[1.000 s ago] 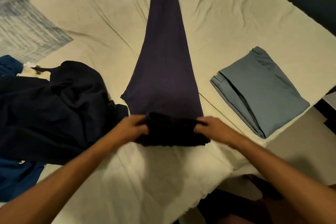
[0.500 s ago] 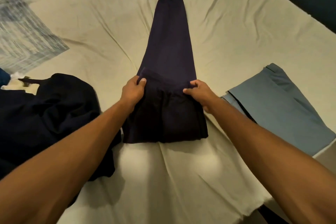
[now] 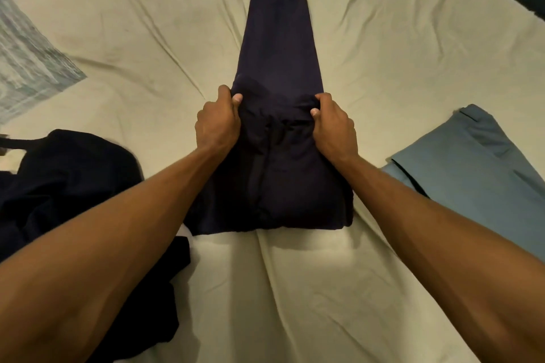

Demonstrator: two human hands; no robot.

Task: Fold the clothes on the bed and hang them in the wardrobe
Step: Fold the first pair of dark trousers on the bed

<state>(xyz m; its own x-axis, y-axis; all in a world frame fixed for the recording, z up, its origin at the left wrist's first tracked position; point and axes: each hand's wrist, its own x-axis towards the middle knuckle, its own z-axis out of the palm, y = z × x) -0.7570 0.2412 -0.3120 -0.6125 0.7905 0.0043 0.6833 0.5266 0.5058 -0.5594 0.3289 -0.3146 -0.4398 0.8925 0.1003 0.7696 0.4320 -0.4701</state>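
Bedsheet (image 3: 383, 38), pale and creased, lay bare on both sides of the long dark purple garment (image 3: 280, 47), which ran straight up the middle of the bed, narrowing toward its far end. Its near part was doubled over into a thicker block whose near edge sat well short of the mattress edge, with open sheet in front of it. The left hand (image 3: 216, 124) gripped the folded-over edge on one side, thumb on top and fingers curled round the cloth; the right hand (image 3: 333, 127) gripped the other side the same way (both arms stretched out over the bed). A heap of dark navy clothes (image 3: 73, 186) crowded the left, touching the garment's near corner. A folded grey-blue garment (image 3: 472, 162) lay apart on the right. A patterned cloth (image 3: 26, 62) showed at far left.
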